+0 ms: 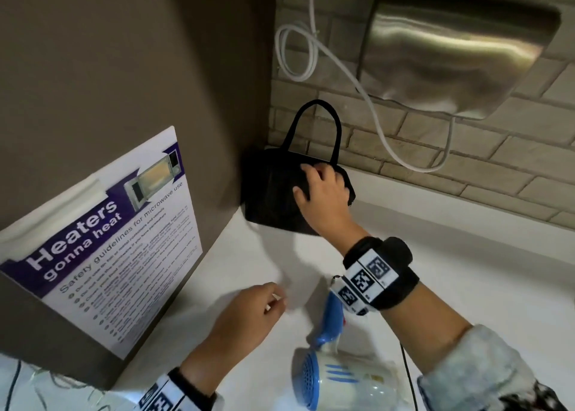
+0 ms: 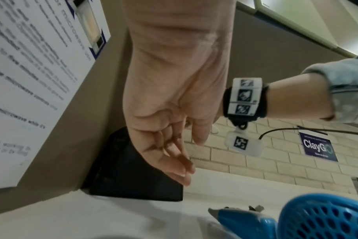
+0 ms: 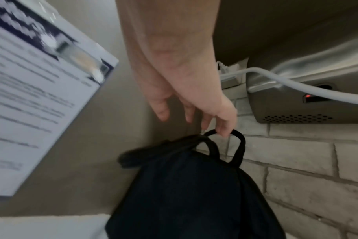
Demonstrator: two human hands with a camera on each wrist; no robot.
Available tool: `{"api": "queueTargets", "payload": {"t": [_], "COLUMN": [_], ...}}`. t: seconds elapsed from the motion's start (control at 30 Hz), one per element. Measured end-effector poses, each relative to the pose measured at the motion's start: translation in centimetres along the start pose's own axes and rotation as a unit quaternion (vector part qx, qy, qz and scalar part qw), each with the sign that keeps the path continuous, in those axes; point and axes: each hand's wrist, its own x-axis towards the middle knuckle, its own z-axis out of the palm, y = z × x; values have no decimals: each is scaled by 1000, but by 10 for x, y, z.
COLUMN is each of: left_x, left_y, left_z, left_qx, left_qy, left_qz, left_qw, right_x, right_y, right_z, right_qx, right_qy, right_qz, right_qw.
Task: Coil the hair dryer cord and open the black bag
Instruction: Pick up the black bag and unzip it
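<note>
The black bag (image 1: 273,193) stands on the white counter (image 1: 466,270), pushed into the corner, with one handle loop (image 1: 314,124) upright. My right hand (image 1: 320,189) lies over the bag's top with its fingers spread. In the right wrist view a fingertip (image 3: 225,131) touches the far handle (image 3: 240,145) above the bag (image 3: 184,194). My left hand (image 1: 249,311) hovers above the counter, fingers loosely curled, holding nothing (image 2: 174,153). The white and blue hair dryer (image 1: 336,379) lies at the near edge under my right forearm. Its cord does not show clearly.
A brown panel with a microwave safety poster (image 1: 118,239) walls off the left. A steel hand dryer (image 1: 451,53) hangs on the brick wall above the counter, with a white cable (image 1: 311,53) looping down beside it. A dark sign (image 2: 317,145) is further right.
</note>
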Motion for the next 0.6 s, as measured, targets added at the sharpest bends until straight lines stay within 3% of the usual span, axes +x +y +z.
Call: {"api": "queueTargets", "payload": {"t": [0.17,0.27,0.4,0.6], "left_x": [-5,-6,-4,8], "left_y": [7,8,5,8], "left_z": [-20,-29,-38,-63], "left_qx": [-1,-17,-38,-20], "left_qy": [41,63,115,278], "left_qz": [7,14,41,110], "left_qw": [999,998,992,954], "right_x": [33,33,19,-41], "right_y": [12,17,23,19], "right_z": [20,27,29,8], "right_qx": [-68,-104,-54,43], "right_qy": [-79,-68,-24,18], "right_qz": [37,36,-28,-153], "right_qw": [994,992,998,987]}}
